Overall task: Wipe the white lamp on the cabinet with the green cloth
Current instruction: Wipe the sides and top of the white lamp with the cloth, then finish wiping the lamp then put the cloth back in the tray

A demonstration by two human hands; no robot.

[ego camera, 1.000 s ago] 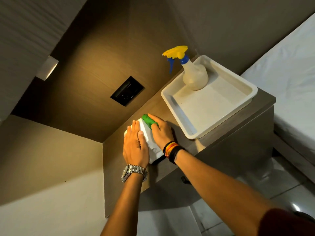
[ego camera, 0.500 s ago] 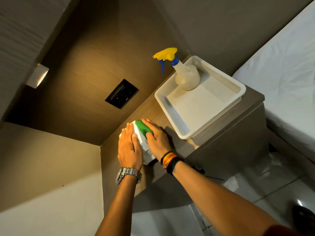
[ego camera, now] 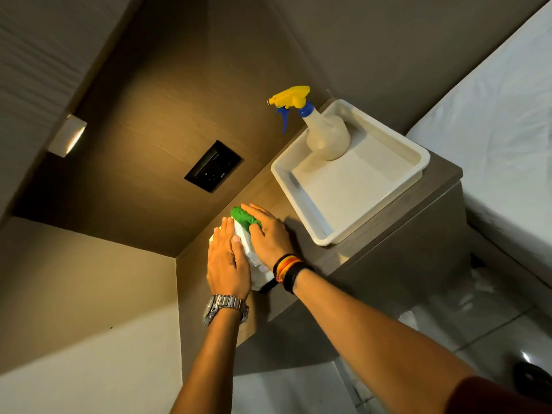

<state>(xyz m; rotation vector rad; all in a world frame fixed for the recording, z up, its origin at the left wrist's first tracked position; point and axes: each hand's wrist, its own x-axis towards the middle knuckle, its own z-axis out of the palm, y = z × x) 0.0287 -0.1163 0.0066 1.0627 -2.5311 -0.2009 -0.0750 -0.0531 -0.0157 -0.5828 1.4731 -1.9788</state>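
Green cloth (ego camera: 245,218), white lamp (ego camera: 248,249), yellow-and-blue spray bottle (ego camera: 316,121).

Fuzzy cloth (ego camera: 245,218), smooth plastic lamp (ego camera: 250,254), woodgrain cabinet (ego camera: 352,252).

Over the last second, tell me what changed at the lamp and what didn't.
Little changed. The right hand keeps the green cloth pressed on the white lamp, fingers reaching slightly further over its far end. The left hand stays flat on the lamp's other side. The spray bottle still stands in the white tray.
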